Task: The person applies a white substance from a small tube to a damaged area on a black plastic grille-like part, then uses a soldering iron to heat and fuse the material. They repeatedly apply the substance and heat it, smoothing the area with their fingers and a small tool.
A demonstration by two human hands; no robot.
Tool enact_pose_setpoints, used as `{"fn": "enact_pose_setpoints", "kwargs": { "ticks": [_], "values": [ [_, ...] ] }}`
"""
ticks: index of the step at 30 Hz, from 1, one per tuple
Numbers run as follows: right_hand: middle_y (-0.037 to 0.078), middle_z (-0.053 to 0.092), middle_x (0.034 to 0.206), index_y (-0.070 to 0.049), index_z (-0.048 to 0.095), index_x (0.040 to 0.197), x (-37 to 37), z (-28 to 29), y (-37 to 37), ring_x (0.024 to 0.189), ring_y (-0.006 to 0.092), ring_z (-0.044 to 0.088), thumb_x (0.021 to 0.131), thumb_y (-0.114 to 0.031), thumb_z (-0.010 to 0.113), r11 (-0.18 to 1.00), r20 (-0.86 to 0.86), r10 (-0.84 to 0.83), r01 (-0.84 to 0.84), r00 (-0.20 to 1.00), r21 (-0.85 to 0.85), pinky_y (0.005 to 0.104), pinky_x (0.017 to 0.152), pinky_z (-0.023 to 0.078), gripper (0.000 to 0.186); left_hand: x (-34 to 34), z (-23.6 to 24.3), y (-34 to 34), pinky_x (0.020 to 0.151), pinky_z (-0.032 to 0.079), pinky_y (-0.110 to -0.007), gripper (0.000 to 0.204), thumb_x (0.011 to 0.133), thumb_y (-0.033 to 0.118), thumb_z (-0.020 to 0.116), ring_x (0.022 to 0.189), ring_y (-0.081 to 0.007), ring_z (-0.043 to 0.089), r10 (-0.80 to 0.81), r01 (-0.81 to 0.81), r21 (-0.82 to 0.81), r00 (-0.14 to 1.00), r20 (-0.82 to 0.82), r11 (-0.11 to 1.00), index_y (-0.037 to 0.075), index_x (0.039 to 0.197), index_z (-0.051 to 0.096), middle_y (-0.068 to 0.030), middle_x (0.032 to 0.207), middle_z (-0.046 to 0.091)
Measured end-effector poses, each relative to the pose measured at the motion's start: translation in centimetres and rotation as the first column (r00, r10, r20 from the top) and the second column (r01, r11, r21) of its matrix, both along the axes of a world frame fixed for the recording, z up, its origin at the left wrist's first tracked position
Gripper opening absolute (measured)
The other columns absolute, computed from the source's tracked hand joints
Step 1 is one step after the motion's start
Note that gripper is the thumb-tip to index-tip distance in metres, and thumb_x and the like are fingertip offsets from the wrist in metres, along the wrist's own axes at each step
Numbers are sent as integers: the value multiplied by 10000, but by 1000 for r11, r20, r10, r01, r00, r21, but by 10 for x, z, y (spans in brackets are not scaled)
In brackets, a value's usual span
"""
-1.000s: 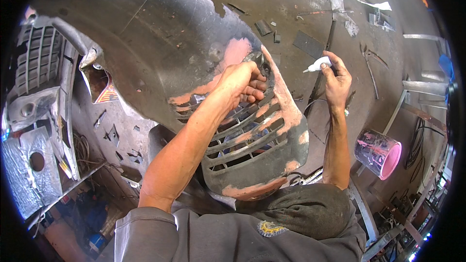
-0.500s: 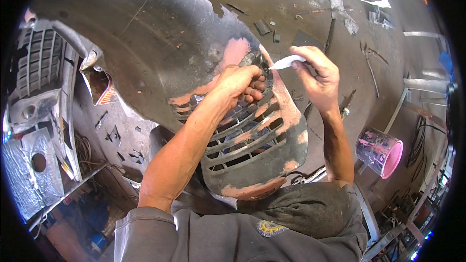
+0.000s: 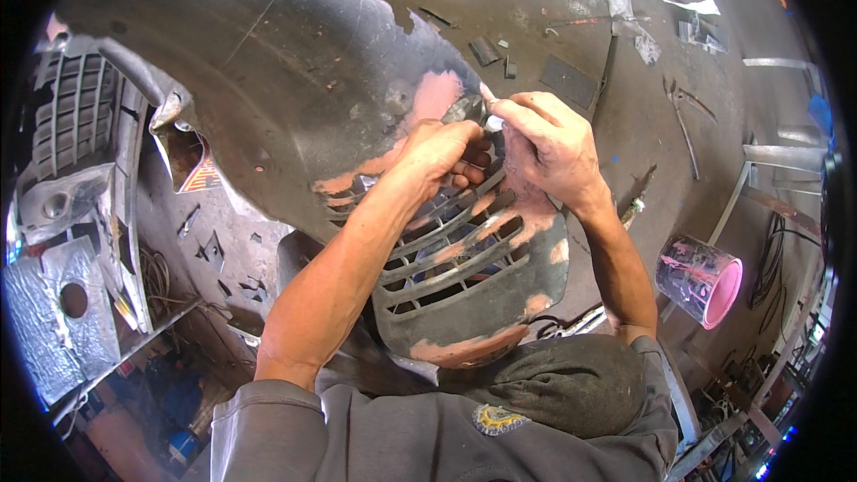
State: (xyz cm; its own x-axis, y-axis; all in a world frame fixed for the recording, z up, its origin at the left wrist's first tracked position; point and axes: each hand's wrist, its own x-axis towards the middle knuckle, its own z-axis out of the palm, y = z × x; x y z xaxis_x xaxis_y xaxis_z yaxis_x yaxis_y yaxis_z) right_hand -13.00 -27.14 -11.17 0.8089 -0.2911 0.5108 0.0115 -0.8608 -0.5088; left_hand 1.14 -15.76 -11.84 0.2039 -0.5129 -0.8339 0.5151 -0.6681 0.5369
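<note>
A dark car bumper (image 3: 303,62) with a slatted grille section (image 3: 446,277) lies in front of me, patched with pink-orange filler (image 3: 436,94). My left hand (image 3: 437,156) rests on it above the slats, fingers curled in and thumb and forefinger at a damaged spot (image 3: 464,110). What those fingers pinch is hidden. Opposite, my right hand (image 3: 549,150) closes around a small white tube (image 3: 494,123) with a tapered tip. Most of the tube is covered by the fingers, and its end lies close to my left fingertips at the bumper's edge.
A pink-smeared bucket (image 3: 699,281) lies tipped to the right, near metal frames and a cable (image 3: 772,259). Plastic scraps (image 3: 485,51), pliers-like tongs (image 3: 683,125) and a dark flat sheet (image 3: 569,80) are on the floor. Another grille (image 3: 76,112) stands at the left.
My right hand has come left and down with the white tube, from above the edge to right beside my left hand. The left hand has hardly moved.
</note>
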Motion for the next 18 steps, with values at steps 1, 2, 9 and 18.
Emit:
{"fn": "enact_pose_setpoints", "kwargs": {
  "ticks": [1,2,9,18],
  "values": [
    [117,656,925,-50,653,1045,0,0,0,834,293,649,703,33,667,1000,-3,-1,1,1000,-2,354,708,546,352,0,0,0,444,447,-244,273,904,216,606,557,-139,606,0,0,2,1000,1,1000,-34,989,674,-116,808,663],
    [116,655,926,-50,652,1047,1,0,1,835,292,648,697,35,666,1000,-6,-3,3,1000,-3,355,709,546,360,0,0,0,440,441,-244,271,904,213,606,554,-139,603,4,-4,3,1000,1,1000,-36,988,673,-116,807,662],
    [118,651,942,-56,649,1060,0,-1,0,848,294,646,677,35,666,999,-22,-7,6,1000,-31,360,716,547,394,0,2,-1,421,422,-239,261,898,196,620,533,-144,596,5,-5,9,1000,6,1000,-48,980,666,-124,802,658],
    [114,646,935,-57,648,1066,-2,-3,-1,848,293,643,669,29,670,999,-21,1,-2,1000,-37,359,721,546,406,1,-3,2,422,436,-246,293,899,210,619,531,-152,607,-22,23,-7,1000,15,1000,-69,983,651,-149,816,664]
  ]
}}
